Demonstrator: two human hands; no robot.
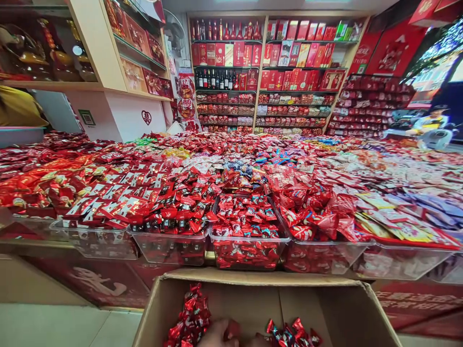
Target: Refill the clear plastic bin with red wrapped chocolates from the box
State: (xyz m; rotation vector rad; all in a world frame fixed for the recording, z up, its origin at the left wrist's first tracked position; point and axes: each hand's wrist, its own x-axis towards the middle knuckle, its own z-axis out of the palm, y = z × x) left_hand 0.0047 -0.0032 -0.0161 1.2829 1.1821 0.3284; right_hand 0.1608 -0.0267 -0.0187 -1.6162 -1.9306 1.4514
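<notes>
Wooden shelves (263, 60) are filling the upper centre. An open cardboard box (333, 303) is sitting at bottom centre, below a clear plastic bin (249, 238). The left hand (221, 333) and right hand (258, 340) are reaching inside at the bottom edge, their grips impossible to tell; red-wrapped candies (193, 311) are lying on either side of them.

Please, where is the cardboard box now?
The cardboard box is at the bottom centre of the head view, just below the front row of clear bins.
</notes>
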